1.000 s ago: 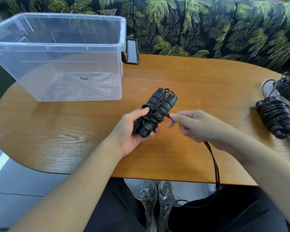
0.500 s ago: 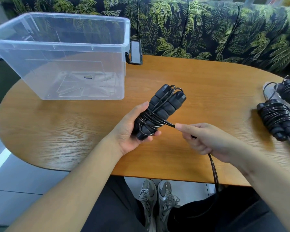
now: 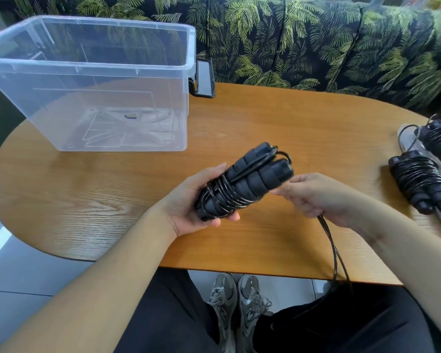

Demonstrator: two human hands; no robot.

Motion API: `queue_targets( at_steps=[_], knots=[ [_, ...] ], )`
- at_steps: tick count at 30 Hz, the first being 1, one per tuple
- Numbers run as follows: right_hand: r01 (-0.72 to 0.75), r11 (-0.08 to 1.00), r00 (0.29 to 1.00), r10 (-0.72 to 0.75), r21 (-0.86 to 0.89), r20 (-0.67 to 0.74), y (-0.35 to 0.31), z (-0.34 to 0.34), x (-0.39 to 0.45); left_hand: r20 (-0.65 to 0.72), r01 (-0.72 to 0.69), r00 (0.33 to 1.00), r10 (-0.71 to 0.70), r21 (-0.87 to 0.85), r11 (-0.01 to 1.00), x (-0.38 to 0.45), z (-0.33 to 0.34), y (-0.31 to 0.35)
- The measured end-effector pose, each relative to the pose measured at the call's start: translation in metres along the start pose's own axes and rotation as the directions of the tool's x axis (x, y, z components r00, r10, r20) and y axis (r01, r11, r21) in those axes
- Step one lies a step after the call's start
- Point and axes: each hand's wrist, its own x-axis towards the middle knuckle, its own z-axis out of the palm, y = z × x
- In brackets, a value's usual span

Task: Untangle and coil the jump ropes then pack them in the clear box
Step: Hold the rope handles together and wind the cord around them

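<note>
Black jump rope, handles paired, cord part-wound, held above worktop. Left hand grips bundle. Right hand curled, apparently pinching loose cord. Clear box far left; two coiled ropes right edge.

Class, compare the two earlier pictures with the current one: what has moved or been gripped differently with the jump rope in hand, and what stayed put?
The right hand, pinching the loose cord, has carried it from the near side of the bundle up behind the handle tops. The left hand still grips the jump rope bundle, raised and tilted slightly. The clear box and coiled ropes on the table stayed put.
</note>
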Motion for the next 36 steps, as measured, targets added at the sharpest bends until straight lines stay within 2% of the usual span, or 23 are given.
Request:
queue_targets(
  at_steps=[5, 8, 12, 16, 20, 24, 29, 31, 33, 36],
  knots=[
    [0.024, 0.999, 0.994, -0.022, -0.021, 0.106, -0.015, 0.001, 0.019, 0.156, 0.116, 0.977, -0.144, 0.176, 0.978, 0.007, -0.005, 0.002],
    [-0.006, 0.999, 0.993, 0.012, -0.053, 0.113, -0.024, 0.002, 0.027, 0.179, 0.130, 0.968, -0.178, 0.249, 0.960, 0.009, -0.009, 0.005],
    [-0.036, 0.994, 0.984, 0.053, -0.105, 0.169, -0.037, 0.001, 0.030, 0.154, 0.219, 0.951, -0.268, 0.276, 0.936, 0.008, -0.007, 0.009],
    [-0.083, 0.968, 0.979, 0.124, -0.238, 0.164, -0.048, 0.007, 0.024, 0.051, 0.305, 0.929, -0.367, 0.455, 0.837, 0.013, 0.003, 0.015],
    [-0.087, 0.968, 0.988, 0.114, -0.236, 0.102, -0.049, 0.009, 0.023, -0.074, 0.323, 0.937, -0.341, 0.551, 0.769, 0.015, 0.009, 0.017],
    [-0.028, 0.960, 1.000, 0.028, -0.277, -0.007, -0.056, 0.011, 0.010, -0.131, 0.306, 0.951, -0.279, 0.499, 0.811, 0.011, 0.007, 0.015],
    [0.100, 0.781, 0.983, -0.175, -0.617, -0.063, -0.057, 0.021, -0.009, -0.204, 0.265, 0.959, -0.197, 0.395, 0.880, 0.012, 0.008, 0.012],
    [0.147, 0.816, 0.971, -0.227, -0.559, -0.076, -0.051, 0.024, -0.011, -0.236, 0.225, 0.960, -0.151, 0.330, 0.917, 0.013, 0.008, 0.010],
    [0.179, 0.893, 0.964, -0.243, -0.414, -0.108, -0.042, 0.026, -0.011, -0.243, 0.186, 0.962, -0.123, 0.258, 0.948, 0.013, 0.006, 0.009],
    [0.159, 0.963, 0.979, -0.182, -0.216, -0.088, -0.029, 0.030, -0.016, -0.266, 0.105, 0.961, -0.076, 0.096, 0.990, 0.010, 0.002, 0.010]
  ],
)
